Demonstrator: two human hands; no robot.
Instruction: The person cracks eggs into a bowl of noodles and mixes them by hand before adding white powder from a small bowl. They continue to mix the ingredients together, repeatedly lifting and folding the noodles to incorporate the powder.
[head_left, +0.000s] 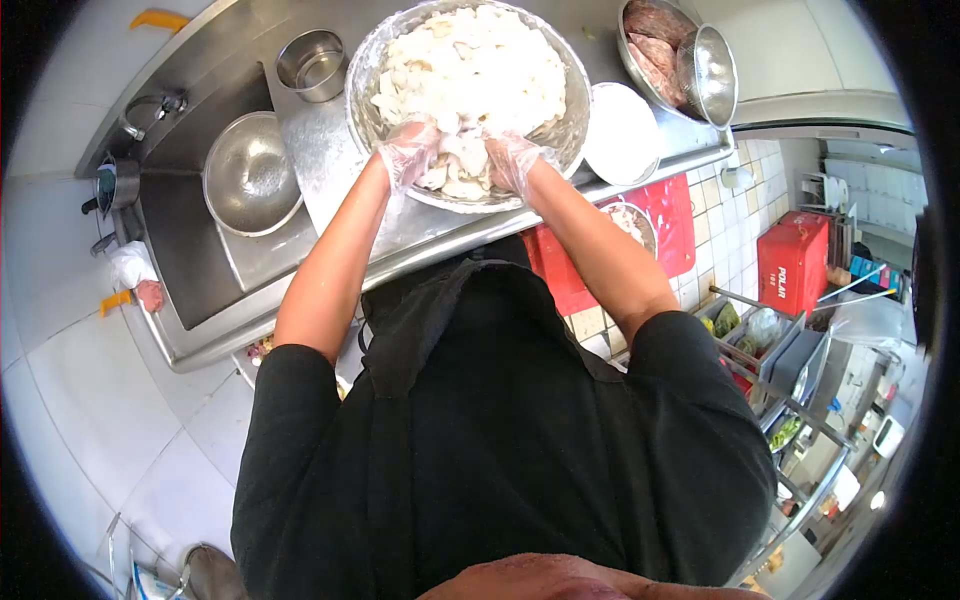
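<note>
A large metal bowl (578, 120) on the steel counter is filled with pale, batter-coated pieces (470, 65). Both hands wear clear plastic gloves and reach into the bowl's near side. My left hand (412, 150) is at the left of a clump of the coated pieces, its fingers partly sunk in the mix. On the clump's other side is my right hand (512, 160), its fingertips also hidden among the pieces. Whether the fingers close on anything is not visible.
Left are a small metal pot (311, 66) and a metal bowl (252, 175) by the sink (185, 240). Right are a white round lid or plate (622, 135), a bowl of raw meat with a strainer (708, 75), and a red cooler (793, 262).
</note>
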